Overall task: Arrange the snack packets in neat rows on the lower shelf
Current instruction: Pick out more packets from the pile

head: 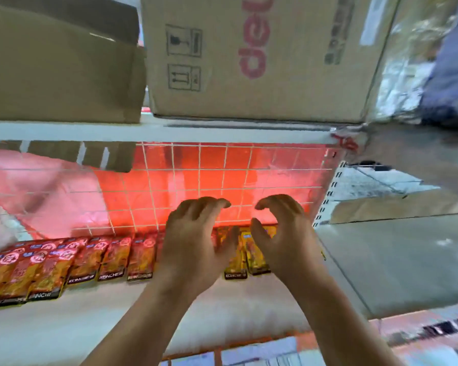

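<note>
- Left hand (196,244) and right hand (283,236) both over the lower shelf (222,307), fingers curled, spread, gripping nothing.
- Snack packets (114,257) lie in a row along the shelf back, red ones left, yellow ones (251,257) under and between the hands.
- Cannot tell whether palms touch the packets.
- White wire grid (196,180) behind the row.
- Cardboard box (249,56) on the upper shelf.

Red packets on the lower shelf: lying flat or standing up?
Lying flat: the red packets show their printed fronts upward, side by side on the shelf.
</note>
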`<state>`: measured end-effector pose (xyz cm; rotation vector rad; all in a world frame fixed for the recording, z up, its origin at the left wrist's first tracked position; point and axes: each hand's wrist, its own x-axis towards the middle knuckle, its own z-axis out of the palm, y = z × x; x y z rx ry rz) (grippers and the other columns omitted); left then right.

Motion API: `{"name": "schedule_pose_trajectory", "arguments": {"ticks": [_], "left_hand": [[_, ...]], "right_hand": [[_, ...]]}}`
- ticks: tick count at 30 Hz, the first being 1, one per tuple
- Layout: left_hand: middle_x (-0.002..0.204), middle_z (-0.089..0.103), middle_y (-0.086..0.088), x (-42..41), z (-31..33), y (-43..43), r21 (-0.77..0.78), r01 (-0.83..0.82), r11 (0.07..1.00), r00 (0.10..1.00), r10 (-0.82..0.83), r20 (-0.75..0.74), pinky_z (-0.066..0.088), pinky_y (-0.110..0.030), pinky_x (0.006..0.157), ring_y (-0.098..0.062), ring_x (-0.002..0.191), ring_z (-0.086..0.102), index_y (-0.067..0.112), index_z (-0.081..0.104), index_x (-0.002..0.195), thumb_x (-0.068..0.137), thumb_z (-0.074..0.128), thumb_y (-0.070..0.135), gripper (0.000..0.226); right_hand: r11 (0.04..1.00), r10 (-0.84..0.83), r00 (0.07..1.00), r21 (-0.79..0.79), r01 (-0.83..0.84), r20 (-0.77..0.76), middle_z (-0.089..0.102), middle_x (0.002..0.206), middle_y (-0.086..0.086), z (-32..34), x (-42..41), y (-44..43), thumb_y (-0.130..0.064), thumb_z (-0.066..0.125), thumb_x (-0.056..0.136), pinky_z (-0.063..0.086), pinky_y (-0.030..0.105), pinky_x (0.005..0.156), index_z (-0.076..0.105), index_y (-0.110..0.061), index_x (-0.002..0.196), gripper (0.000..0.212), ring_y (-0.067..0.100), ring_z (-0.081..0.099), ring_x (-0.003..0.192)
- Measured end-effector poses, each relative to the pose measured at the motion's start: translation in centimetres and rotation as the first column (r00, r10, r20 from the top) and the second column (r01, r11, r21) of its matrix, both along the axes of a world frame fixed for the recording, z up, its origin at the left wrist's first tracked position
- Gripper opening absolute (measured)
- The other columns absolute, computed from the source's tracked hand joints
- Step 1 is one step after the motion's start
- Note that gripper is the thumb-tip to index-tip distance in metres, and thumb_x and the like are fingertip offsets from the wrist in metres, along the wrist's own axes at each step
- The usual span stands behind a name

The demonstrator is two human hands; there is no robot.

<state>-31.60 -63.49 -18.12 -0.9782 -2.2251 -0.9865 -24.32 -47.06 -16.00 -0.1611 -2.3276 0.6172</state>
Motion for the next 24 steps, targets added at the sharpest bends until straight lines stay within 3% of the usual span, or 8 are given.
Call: {"name": "schedule_pose_trajectory", "arguments": {"ticks": [3, 7, 13, 16, 20, 22, 24], "left_hand": [[0.116, 0.070, 0.005, 4.6, 3.3, 5.4, 0.020, 0.083, 0.996, 0.996, -0.082, -0.030, 0.050, -0.041, 0.094, -0.022, 0.109, 0.062, 0.019, 0.068, 0.122, 0.085, 0.060, 0.040, 0.043], [0.117, 0.070, 0.007, 10.8, 7.9, 12.9, 0.057, 0.186, 0.981, 0.979, -0.180, -0.093, 0.039, -0.023, 0.096, -0.015, 0.112, 0.058, 0.021, 0.066, 0.123, 0.087, 0.058, 0.042, 0.043], [0.121, 0.067, 0.014, 18.1, 12.7, 22.5, 0.062, 0.365, 0.929, 0.931, -0.365, -0.006, 0.035, -0.012, 0.094, -0.006, 0.111, 0.056, 0.029, 0.064, 0.125, 0.087, 0.055, 0.050, 0.044], [0.123, 0.064, 0.020, 19.4, 14.1, 26.1, 0.030, 0.418, 0.908, 0.904, -0.419, 0.085, 0.043, -0.023, 0.096, -0.002, 0.113, 0.056, 0.033, 0.064, 0.125, 0.089, 0.060, 0.050, 0.040], [0.118, 0.066, 0.019, 18.7, 15.4, 30.3, 0.040, 0.452, 0.891, 0.871, -0.451, 0.197, 0.049, -0.031, 0.094, 0.000, 0.111, 0.059, 0.036, 0.066, 0.120, 0.088, 0.053, 0.054, 0.039], [0.108, 0.069, 0.018, 17.6, 15.7, 32.1, 0.069, 0.474, 0.878, 0.841, -0.475, 0.260, 0.051, -0.030, 0.088, 0.002, 0.103, 0.062, 0.037, 0.067, 0.114, 0.095, 0.055, 0.050, 0.026], [0.100, 0.072, 0.015, 16.3, 16.1, 33.8, 0.078, 0.508, 0.858, 0.791, -0.501, 0.350, 0.054, -0.034, 0.092, -0.003, 0.100, 0.066, 0.033, 0.071, 0.109, 0.101, 0.057, 0.043, 0.019]], "right_hand": [[1.000, -0.023, 0.996, 0.003, 0.023, -0.091, 0.065, 0.100, -0.004, 3.2, 5.0, 5.0, -0.034, 0.057, 0.078, 0.047, 0.033, 0.086, 0.068, -0.020, 0.098, 0.027, 0.021, 0.061, 0.096], [0.996, -0.075, 0.984, 0.037, 0.082, -0.162, 0.065, 0.103, -0.004, 8.0, 12.5, 11.2, -0.030, 0.062, 0.079, 0.042, 0.026, 0.087, 0.069, -0.019, 0.099, 0.024, 0.016, 0.058, 0.098], [0.976, -0.199, 0.957, 0.049, 0.214, -0.213, 0.063, 0.104, -0.004, 12.8, 21.2, 20.1, -0.029, 0.066, 0.078, 0.045, 0.033, 0.088, 0.067, -0.022, 0.100, 0.022, 0.019, 0.058, 0.099], [0.963, -0.263, 0.954, 0.019, 0.268, -0.146, 0.061, 0.111, -0.007, 13.4, 23.3, 24.1, -0.026, 0.072, 0.082, 0.048, 0.036, 0.089, 0.066, -0.023, 0.106, 0.024, 0.019, 0.057, 0.103], [0.950, -0.312, 0.950, 0.015, 0.312, -0.033, 0.061, 0.119, -0.008, 13.4, 24.4, 28.5, -0.025, 0.072, 0.085, 0.044, 0.028, 0.083, 0.065, -0.026, 0.114, 0.030, 0.015, 0.056, 0.104], [0.944, -0.330, 0.944, 0.014, 0.330, 0.017, 0.061, 0.122, -0.007, 13.3, 24.4, 30.3, -0.026, 0.071, 0.088, 0.043, 0.026, 0.079, 0.063, -0.029, 0.119, 0.032, 0.013, 0.056, 0.100], [0.936, -0.351, 0.935, 0.021, 0.350, 0.053, 0.060, 0.120, -0.007, 13.4, 24.2, 32.0, -0.029, 0.070, 0.090, 0.040, 0.021, 0.070, 0.062, -0.031, 0.121, 0.031, 0.009, 0.056, 0.089]]}}
